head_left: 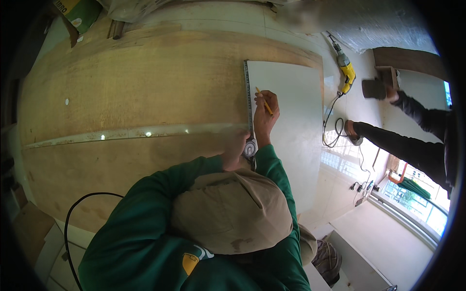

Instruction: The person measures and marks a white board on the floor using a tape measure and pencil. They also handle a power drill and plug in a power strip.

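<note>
A white board (294, 106) lies over plywood (145, 87) in front of me. My left hand (235, 147), partly blurred, is closed around a tape measure (250, 147) at the board's left side. Its blade (248, 97) runs away from me along the board's left edge, up to the far corner. Above the board, close to the blade, my right hand (267, 109) grips a yellow pencil (264, 101) in its fingers. The pencil's upper end slants toward the blade; I cannot tell whether the pencil touches the board.
On the tiled floor to the right lies a yellow and grey power drill (346, 68) with its cord (331, 140) coiled. Another person's dark-clothed leg (398, 138) and arm are farther right. A white strip (116, 136) crosses the plywood. Plastic-wrapped material (359, 24) stands far right.
</note>
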`<state>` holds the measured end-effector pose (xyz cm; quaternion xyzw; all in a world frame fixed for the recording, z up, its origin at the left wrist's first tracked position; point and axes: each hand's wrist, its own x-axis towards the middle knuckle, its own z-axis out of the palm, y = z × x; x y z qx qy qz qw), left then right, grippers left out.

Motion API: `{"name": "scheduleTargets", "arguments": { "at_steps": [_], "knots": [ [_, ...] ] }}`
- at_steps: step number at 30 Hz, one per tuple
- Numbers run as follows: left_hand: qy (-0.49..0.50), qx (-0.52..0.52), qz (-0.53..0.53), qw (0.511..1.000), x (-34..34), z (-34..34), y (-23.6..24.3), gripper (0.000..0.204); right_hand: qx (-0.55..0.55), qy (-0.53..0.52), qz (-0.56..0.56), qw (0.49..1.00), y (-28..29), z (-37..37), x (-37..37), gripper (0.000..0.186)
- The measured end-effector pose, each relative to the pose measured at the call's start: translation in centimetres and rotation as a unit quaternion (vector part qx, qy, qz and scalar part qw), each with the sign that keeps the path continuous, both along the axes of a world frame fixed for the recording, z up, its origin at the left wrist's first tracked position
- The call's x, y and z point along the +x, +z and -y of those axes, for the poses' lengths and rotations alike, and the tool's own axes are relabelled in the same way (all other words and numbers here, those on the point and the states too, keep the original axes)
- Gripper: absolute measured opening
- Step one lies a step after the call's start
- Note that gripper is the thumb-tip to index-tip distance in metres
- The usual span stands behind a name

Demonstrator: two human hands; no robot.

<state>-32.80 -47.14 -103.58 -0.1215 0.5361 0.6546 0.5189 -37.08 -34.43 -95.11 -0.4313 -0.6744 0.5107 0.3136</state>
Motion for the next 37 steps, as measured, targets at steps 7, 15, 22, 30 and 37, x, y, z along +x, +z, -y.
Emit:
{"name": "scheduleTargets", "arguments": {
  "at_steps": [7, 15, 22, 30, 37],
  "knots": [
    [0.018, -0.008, 0.004, 1.000, 0.1, -0.2, 1.3, 0.014, -0.020, -0.007, -0.039, 0.999, -0.9, -0.6, -0.3, 0.015],
    [0.017, -0.022, -0.068, 0.997, 0.3, -0.4, 1.5, 0.017, -0.014, -0.002, -0.031, 0.999, -0.9, -0.3, -0.7, 0.017],
    [-0.023, -0.028, -0.152, 0.988, 0.6, -0.5, 1.6, 0.019, -0.015, -0.014, -0.004, 1.000, -0.4, -0.3, -0.8, 0.017],
    [-0.011, -0.023, -0.029, 0.999, 0.4, -0.7, 1.0, 0.017, -0.025, -0.022, -0.017, 0.999, -1.4, -0.8, -0.9, 0.016],
    [-0.014, -0.025, -0.004, 1.000, 0.8, -0.5, -0.8, 0.015, -0.070, -0.030, 0.000, 0.997, -1.0, -0.7, -0.8, 0.019]
  ]
}}
